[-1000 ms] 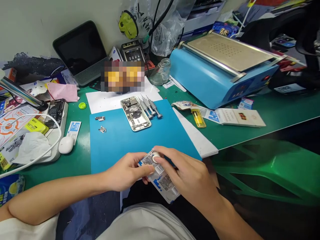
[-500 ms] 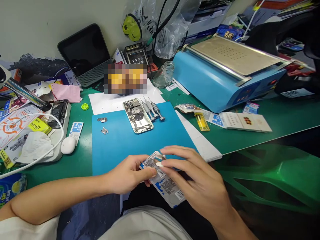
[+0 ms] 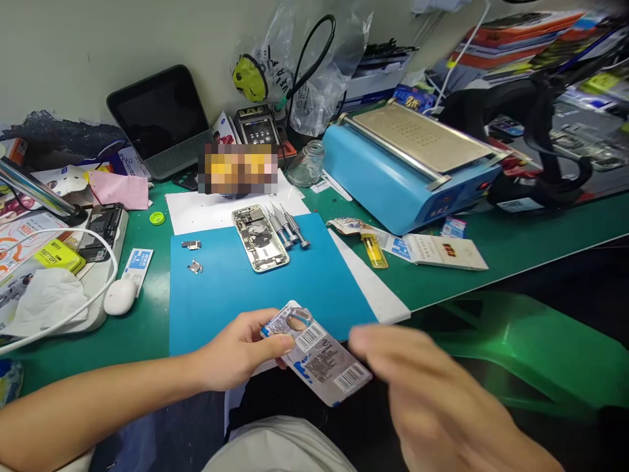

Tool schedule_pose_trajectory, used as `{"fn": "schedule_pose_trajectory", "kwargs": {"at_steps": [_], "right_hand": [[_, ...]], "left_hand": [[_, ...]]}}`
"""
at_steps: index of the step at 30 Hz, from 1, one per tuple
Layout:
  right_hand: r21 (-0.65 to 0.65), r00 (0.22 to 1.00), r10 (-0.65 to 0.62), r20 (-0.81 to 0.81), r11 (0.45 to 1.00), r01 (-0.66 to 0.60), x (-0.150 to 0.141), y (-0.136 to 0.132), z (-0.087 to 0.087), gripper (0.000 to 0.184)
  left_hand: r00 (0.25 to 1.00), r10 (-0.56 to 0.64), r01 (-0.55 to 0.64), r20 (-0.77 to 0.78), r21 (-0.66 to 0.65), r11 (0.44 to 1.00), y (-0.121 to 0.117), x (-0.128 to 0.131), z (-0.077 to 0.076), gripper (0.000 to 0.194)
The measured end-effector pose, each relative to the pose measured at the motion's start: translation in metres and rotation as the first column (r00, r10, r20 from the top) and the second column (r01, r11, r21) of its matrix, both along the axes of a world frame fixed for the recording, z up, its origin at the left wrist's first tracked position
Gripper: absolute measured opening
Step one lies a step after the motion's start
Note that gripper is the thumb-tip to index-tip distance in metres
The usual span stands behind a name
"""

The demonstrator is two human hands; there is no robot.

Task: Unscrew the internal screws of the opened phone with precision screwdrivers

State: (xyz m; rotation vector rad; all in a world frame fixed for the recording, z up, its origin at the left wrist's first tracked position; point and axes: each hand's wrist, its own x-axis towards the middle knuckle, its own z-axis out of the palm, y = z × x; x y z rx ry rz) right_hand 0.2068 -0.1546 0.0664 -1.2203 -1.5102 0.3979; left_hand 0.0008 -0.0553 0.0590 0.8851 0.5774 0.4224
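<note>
My left hand (image 3: pixel 236 351) pinches one end of a flat silver packet (image 3: pixel 317 359) with barcodes and blue print, holding it over the near edge of the blue work mat (image 3: pixel 246 288). My right hand (image 3: pixel 422 387) is off the packet, to its right, smeared by motion, so its fingers cannot be read. An opened phone body (image 3: pixel 259 237) lies at the far side of the mat, with several small screwdrivers (image 3: pixel 287 226) beside it. Two small metal parts (image 3: pixel 192 255) lie on the mat's left.
A blue heating machine (image 3: pixel 407 164) stands at the back right. A dark tablet (image 3: pixel 160 121), glass jar (image 3: pixel 304 164), yellow lighter (image 3: pixel 373 250), booklet (image 3: pixel 442 250) and white mouse (image 3: pixel 119 296) sit on the green table. A green stool (image 3: pixel 515 347) stands at the right.
My right hand has let go of the packet and pulled away to the right. The left hand keeps hold of it. The view has shifted slightly.
</note>
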Motion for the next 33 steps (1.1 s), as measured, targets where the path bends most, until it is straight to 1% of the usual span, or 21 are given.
{"fn": "schedule_pose_trajectory", "kwargs": {"at_steps": [1, 2, 3, 4, 6, 7, 8, 9, 11, 12, 13, 14, 15, 16, 18, 19, 21, 23, 26, 30, 33], "right_hand": [[-0.033, 0.997, -0.058, 0.045, 0.998, 0.060, 0.005, 0.003, -0.007, 0.033], [-0.125, 0.991, -0.099, 0.089, 0.986, 0.109, 0.010, 0.006, -0.013, 0.041], [-0.242, 0.993, -0.076, 0.091, 0.966, 0.096, 0.015, 0.008, -0.020, 0.050], [-0.350, 0.998, -0.038, 0.045, 0.935, 0.051, 0.019, 0.008, -0.025, 0.055], [-0.505, 0.996, 0.011, -0.093, 0.861, -0.056, 0.022, 0.006, -0.032, 0.042], [-0.536, 0.987, 0.015, -0.159, 0.839, -0.099, 0.022, 0.005, -0.032, 0.035], [-0.543, 0.978, 0.003, -0.207, 0.831, -0.118, 0.022, 0.004, -0.032, 0.029], [-0.533, 0.971, -0.013, -0.240, 0.837, -0.120, 0.023, 0.004, -0.030, 0.026], [-0.479, 0.958, -0.083, -0.275, 0.876, -0.062, 0.029, 0.006, -0.027, 0.021], [-0.444, 0.947, -0.131, -0.294, 0.896, -0.014, 0.036, 0.009, -0.028, 0.021], [-0.404, 0.921, -0.219, -0.323, 0.912, 0.076, 0.046, 0.013, -0.029, 0.021], [-0.383, 0.870, -0.333, -0.364, 0.905, 0.186, 0.058, 0.017, -0.032, 0.025], [-0.351, 0.789, -0.460, -0.408, 0.877, 0.329, 0.074, 0.021, -0.037, 0.030], [-0.321, 0.736, -0.517, -0.437, 0.854, 0.410, 0.092, 0.026, -0.043, 0.035], [-0.271, 0.653, -0.588, -0.478, 0.805, 0.527, 0.131, 0.036, -0.055, 0.041], [-0.263, 0.617, -0.616, -0.490, 0.779, 0.569, 0.151, 0.040, -0.062, 0.041], [-0.284, 0.557, -0.670, -0.491, 0.727, 0.625, 0.185, 0.048, -0.073, 0.035], [-0.345, 0.528, -0.711, -0.464, 0.694, 0.632, 0.210, 0.055, -0.083, 0.030], [-0.419, 0.556, -0.727, -0.402, 0.686, 0.594, 0.225, 0.062, -0.095, 0.036], [-0.451, 0.642, -0.708, -0.294, 0.695, 0.560, 0.223, 0.065, -0.107, 0.036], [-0.428, 0.698, -0.685, -0.210, 0.706, 0.565, 0.217, 0.063, -0.114, 0.034]], "left_hand": [[1.000, 0.012, -0.012, 0.006, -0.001, 1.000, 0.000, 0.000, 0.000, 0.045], [1.000, 0.022, -0.022, 0.012, -0.001, 1.000, 0.000, 0.000, 0.000, 0.045], [0.999, 0.031, -0.031, 0.014, 0.004, 1.000, 0.000, 0.000, 0.000, 0.044], [0.999, 0.036, -0.036, 0.013, 0.012, 0.999, 0.000, -0.001, 0.000, 0.043], [0.999, 0.033, -0.034, 0.007, 0.033, 0.999, 0.000, -0.001, 0.001, 0.040], [1.000, 0.021, -0.021, 0.004, 0.043, 0.999, 0.000, -0.001, 0.001, 0.039], [1.000, 0.009, -0.009, 0.001, 0.055, 0.998, 0.000, -0.001, 0.001, 0.039], [1.000, -0.006, 0.006, -0.005, 0.069, 0.998, 0.000, -0.002, 0.002, 0.039], [0.999, -0.031, 0.033, -0.025, 0.105, 0.994, -0.001, -0.004, 0.001, 0.041], [0.998, -0.043, 0.048, -0.046, 0.127, 0.991, -0.002, -0.006, 0.000, 0.043], [0.996, -0.054, 0.063, -0.066, 0.147, 0.987, -0.002, -0.008, 0.000, 0.046], [0.991, -0.067, 0.088, -0.117, 0.181, 0.980, -0.002, -0.009, -0.001, 0.046], [0.984, -0.079, 0.113, -0.159, 0.217, 0.970, -0.001, -0.010, -0.001, 0.044], [0.976, -0.097, 0.145, -0.194, 0.247, 0.958, -0.001, -0.011, -0.001, 0.041], [0.962, -0.127, 0.198, -0.240, 0.299, 0.933, 0.001, -0.012, 0.001, 0.036], [0.958, -0.138, 0.217, -0.252, 0.316, 0.924, 0.002, -0.011, 0.002, 0.035], [0.953, -0.153, 0.240, -0.263, 0.339, 0.910, 0.004, -0.010, 0.004, 0.035], [0.948, -0.168, 0.259, -0.271, 0.347, 0.902, 0.005, -0.009, 0.006, 0.034], [0.942, -0.183, 0.279, -0.283, 0.350, 0.894, 0.006, -0.009, 0.007, 0.031], [0.935, -0.206, 0.302, -0.288, 0.344, 0.889, 0.007, -0.010, 0.007, 0.031], [0.926, -0.219, 0.324, -0.307, 0.349, 0.879, 0.008, -0.009, 0.008, 0.032]]}}
